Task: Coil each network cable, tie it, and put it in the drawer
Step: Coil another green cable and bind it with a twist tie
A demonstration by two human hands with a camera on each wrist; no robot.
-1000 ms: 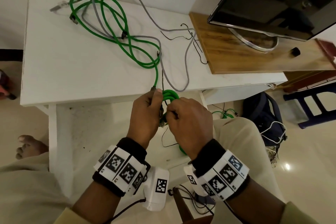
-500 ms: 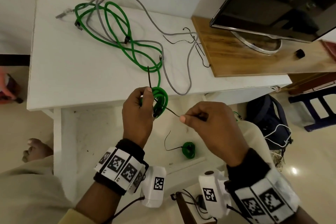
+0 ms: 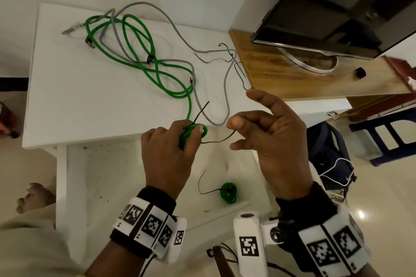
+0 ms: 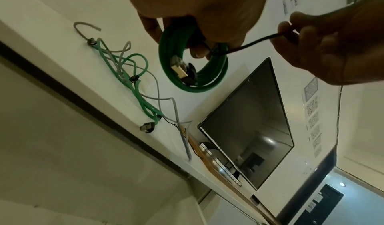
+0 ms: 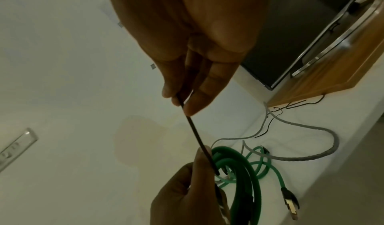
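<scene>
Above the white table's [image 3: 74,105] front edge, left hand [image 3: 167,157] grips the coiled green network cable [image 4: 193,69]; right hand's fingers [image 5: 193,103] pinch its thin black wire tie [image 5: 199,138]. Slack pinching could let the tie slip out, loosening the coil.

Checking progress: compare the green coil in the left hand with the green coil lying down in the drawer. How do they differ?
The held coil is gripped by the left hand above the table edge; the drawer coil lies loose. The held coil's black tie is pinched by the right hand; the drawer coil's trails free. Both are small green coils.
</scene>
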